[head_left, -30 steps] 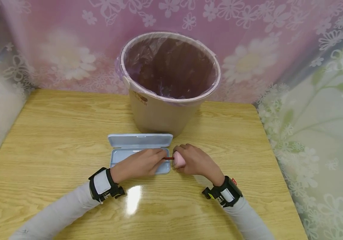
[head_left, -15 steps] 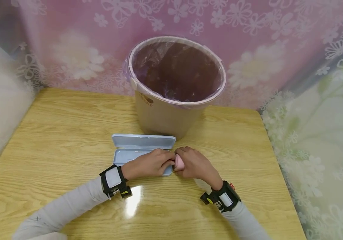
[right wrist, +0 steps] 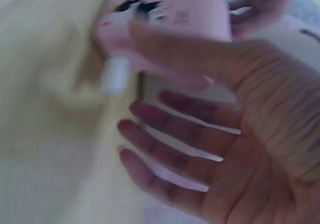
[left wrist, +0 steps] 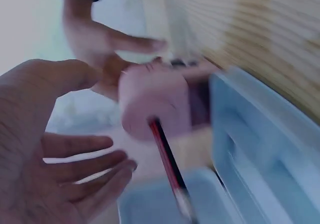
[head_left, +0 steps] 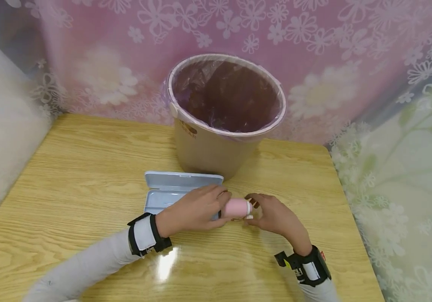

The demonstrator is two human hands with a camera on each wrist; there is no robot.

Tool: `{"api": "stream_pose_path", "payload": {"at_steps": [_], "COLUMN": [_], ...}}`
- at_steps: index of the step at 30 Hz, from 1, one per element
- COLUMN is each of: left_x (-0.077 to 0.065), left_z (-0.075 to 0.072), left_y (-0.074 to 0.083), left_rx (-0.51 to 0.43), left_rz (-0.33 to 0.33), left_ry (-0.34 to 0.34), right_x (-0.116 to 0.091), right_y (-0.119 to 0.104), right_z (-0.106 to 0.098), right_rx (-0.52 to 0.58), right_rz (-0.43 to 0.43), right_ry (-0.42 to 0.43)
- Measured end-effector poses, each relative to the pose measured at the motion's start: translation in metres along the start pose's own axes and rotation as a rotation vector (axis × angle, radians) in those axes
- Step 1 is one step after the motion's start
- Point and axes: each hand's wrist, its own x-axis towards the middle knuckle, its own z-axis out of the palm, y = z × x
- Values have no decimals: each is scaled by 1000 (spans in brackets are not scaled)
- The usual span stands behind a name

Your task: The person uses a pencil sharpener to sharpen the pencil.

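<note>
A pink pencil sharpener (head_left: 236,207) with a small white knob (right wrist: 115,76) lies between my hands on the table. Out of its end face sticks a red-and-black pencil (left wrist: 170,166), seen in the left wrist view. My left hand (head_left: 198,207) reaches over the pencil case to the sharpener's left end; in the left wrist view its fingers are spread around the pencil without closing on it. By the knob end is my right hand (head_left: 278,216), its fingers extended and apart; whether the thumb touches the sharpener I cannot tell. The light blue pencil case (head_left: 178,181) stands with its lid raised.
A beige bin (head_left: 216,151) lined with a clear bag stands right behind the pencil case. The wooden table (head_left: 98,155) has a flowered curtain (head_left: 216,29) at its back and sides.
My right hand has loosened from the sharpener and moved right, uncovering its body and white knob. My left hand, earlier at the pencil, now spreads at the sharpener's left end.
</note>
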Motion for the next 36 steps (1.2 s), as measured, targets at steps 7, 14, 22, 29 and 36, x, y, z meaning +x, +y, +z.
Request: {"api": "stream_pose_path", "payload": {"at_steps": [7,14,22,29,36], "left_x": [37,52,62,65,63], "left_z": [20,50,59,57,54], "left_y": [27,23,23,27,27], "left_rx": [125,29,-25,-19,21], "left_rz": [27,-88,-164,-195,-201], "left_ry": [-172,-189,-195,-241,-297], "right_x": [-8,-12,-24,-32,-48], "right_y": [23,20,14,8,-10], "right_z": [27,41,43,36,13], "right_rx": [57,75,83,74,82], "right_rz": [-95,-63,-75,-75,-118], "right_ry": [52,101,135,94,71]}}
